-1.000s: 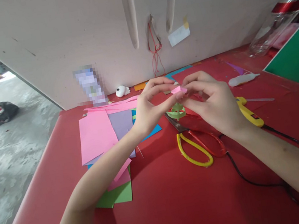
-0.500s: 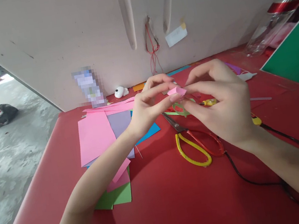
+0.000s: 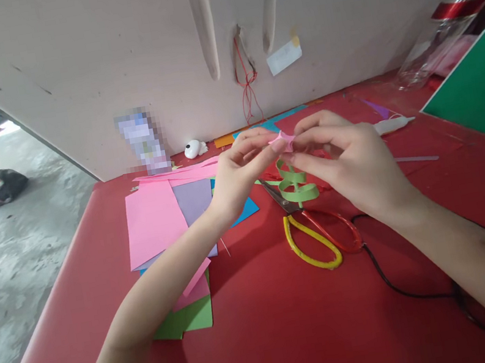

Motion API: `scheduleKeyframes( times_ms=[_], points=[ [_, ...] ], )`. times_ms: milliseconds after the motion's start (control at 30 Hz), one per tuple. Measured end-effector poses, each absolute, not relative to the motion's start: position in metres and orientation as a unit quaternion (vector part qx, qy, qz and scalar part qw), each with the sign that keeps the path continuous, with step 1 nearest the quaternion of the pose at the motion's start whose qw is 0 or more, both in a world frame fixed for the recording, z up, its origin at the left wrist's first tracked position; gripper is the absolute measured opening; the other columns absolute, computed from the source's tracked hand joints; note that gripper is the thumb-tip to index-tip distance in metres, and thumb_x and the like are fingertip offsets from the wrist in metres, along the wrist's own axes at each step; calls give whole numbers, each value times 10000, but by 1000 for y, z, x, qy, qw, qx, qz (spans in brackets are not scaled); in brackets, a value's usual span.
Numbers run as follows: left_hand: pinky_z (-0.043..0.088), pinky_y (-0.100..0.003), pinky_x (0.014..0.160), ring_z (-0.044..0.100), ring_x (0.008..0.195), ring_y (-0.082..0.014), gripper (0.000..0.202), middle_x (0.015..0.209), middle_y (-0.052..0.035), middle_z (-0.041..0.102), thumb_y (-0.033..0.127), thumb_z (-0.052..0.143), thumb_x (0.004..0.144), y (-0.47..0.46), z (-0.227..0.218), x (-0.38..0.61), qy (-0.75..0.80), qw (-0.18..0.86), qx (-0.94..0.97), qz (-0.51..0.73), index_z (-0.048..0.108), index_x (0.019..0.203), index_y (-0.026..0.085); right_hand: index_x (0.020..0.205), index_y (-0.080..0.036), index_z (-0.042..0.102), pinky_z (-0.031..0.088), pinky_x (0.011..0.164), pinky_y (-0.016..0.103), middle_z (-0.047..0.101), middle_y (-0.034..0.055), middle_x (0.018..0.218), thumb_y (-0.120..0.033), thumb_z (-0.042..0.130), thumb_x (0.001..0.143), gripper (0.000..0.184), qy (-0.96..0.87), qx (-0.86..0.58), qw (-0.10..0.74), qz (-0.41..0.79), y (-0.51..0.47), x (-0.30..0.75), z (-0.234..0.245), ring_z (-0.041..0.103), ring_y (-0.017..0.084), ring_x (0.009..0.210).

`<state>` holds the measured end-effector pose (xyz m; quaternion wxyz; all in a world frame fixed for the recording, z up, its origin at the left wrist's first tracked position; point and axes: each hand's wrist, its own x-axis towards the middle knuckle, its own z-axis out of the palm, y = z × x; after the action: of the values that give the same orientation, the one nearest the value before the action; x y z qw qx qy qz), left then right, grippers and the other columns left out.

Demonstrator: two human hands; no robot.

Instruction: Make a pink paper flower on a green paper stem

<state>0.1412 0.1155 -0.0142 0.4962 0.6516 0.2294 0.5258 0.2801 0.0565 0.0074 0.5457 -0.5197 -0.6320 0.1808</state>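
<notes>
Above the table, a small pink folded paper star (image 3: 283, 140) is pinched between the fingertips of both hands. My left hand (image 3: 241, 172) grips its left side, thumb towards me, and my right hand (image 3: 356, 165) holds its right side. Fingers cover part of the star. Just below the hands stands a green paper piece with curled strips on a thin stem (image 3: 299, 192). Under it lie scissors (image 3: 313, 243) with one yellow and one red handle, blades partly hidden. To the left, pink paper (image 3: 153, 221) overlaps purple paper (image 3: 194, 202).
Green paper (image 3: 195, 316) and blue paper (image 3: 244, 211) also lie on the red table (image 3: 269, 338). A white figurine (image 3: 194, 148) sits by the wall. A dark cord (image 3: 410, 293) runs along the right, near a clear bottle (image 3: 438, 43) and a green board (image 3: 482, 85).
The pink paper has turned in my fingers and now shows star points. My right hand has shifted slightly left and lower, and the green curled piece shows more fully below.
</notes>
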Motion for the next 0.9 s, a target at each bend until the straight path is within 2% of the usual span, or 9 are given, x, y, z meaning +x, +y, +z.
scheduleKeyframes(
  times_ms=[133,233,333,467,600,667,733,833,900],
  points=[
    [482,-353,984,611,1049,-165,248,963,-18,673,412,593,847,122,-20,142,262,499,639,524,680,749,201,730,-233,722,516,796,337,655,21,934,-284,706,705,59,-567,-499,550,356,65,283,1,623,176,893],
    [480,-341,987,617,1049,-146,333,1006,-6,690,406,430,931,125,-22,141,269,497,645,514,672,809,213,794,-242,739,510,891,357,695,24,990,-295,713,715,100,-552,-472,541,424,66,284,-1,634,189,983],
    [485,-297,952,624,1000,-129,198,995,0,690,341,512,898,125,-20,140,274,470,652,527,663,865,216,838,-235,740,518,883,358,711,29,988,-297,710,726,131,-534,-474,538,448,66,284,-2,649,190,971],
    [498,-249,791,622,782,-101,79,812,17,668,264,660,802,126,-11,138,280,439,645,560,628,782,195,853,-228,738,526,822,329,717,29,961,-281,702,727,141,-515,-480,547,453,67,284,-4,652,174,932],
    [485,-243,716,615,701,-105,244,688,8,663,380,667,795,129,2,126,306,400,679,534,636,666,175,758,-205,716,514,768,307,696,20,875,-290,736,673,122,-502,-493,557,443,71,283,-6,634,151,837],
    [488,-253,740,605,662,-106,427,589,-1,621,470,545,867,127,2,113,330,372,704,506,593,564,173,752,-197,708,505,743,312,678,8,798,-312,748,657,154,-505,-493,552,445,73,283,-9,611,137,751],
    [488,-264,751,576,601,-103,486,486,11,540,489,455,909,121,-3,95,362,347,721,479,539,538,186,765,-190,706,495,726,318,659,-2,740,-344,757,650,198,-510,-492,545,448,76,283,-12,579,127,687],
    [512,-275,667,481,463,-87,266,447,78,429,394,409,935,105,-21,60,406,344,718,448,527,778,214,746,-183,694,479,689,315,627,-8,694,-380,760,651,228,-516,-493,537,450,78,282,-17,535,120,648],
    [529,-270,600,429,413,-56,116,567,91,459,294,431,912,89,-34,36,427,332,716,441,506,975,231,721,-184,681,468,660,307,602,-15,660,-387,758,656,227,-523,-492,531,451,78,280,-20,514,115,626]
  ],
)
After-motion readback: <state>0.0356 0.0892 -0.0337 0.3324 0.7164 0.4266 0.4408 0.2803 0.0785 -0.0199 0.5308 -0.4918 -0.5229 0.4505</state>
